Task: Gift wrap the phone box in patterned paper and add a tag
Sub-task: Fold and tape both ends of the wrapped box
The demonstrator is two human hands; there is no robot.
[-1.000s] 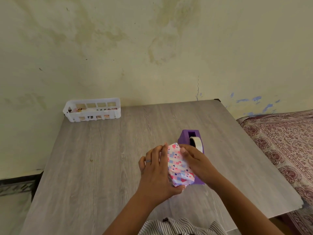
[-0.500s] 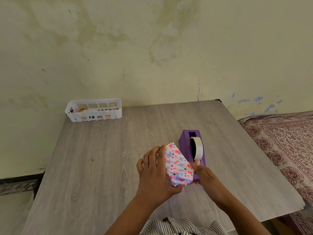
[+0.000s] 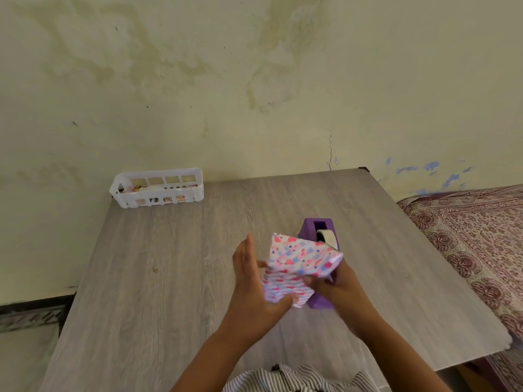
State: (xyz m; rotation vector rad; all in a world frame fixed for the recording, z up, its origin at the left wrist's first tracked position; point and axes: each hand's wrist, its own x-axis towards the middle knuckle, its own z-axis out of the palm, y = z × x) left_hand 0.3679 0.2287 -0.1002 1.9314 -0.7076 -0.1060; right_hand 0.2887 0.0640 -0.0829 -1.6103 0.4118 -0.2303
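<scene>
Both hands, our left hand [image 3: 252, 281] flat-fingered and right hand [image 3: 336, 287] gripping, have tipped the heart-patterned paper-wrapped box [image 3: 297, 264] over (wrapping apparently closed), so taping beside the purple tape dispenser [image 3: 317, 230] seems next.

both arms reach forward, close together. the left hand [image 3: 254, 281] stands on its edge with straight fingers pointing up and its palm against the wrapped box [image 3: 297, 267], thumb under it. the right hand [image 3: 336, 287] holds the box from the other side, fingers curled around its lower edge.
</scene>
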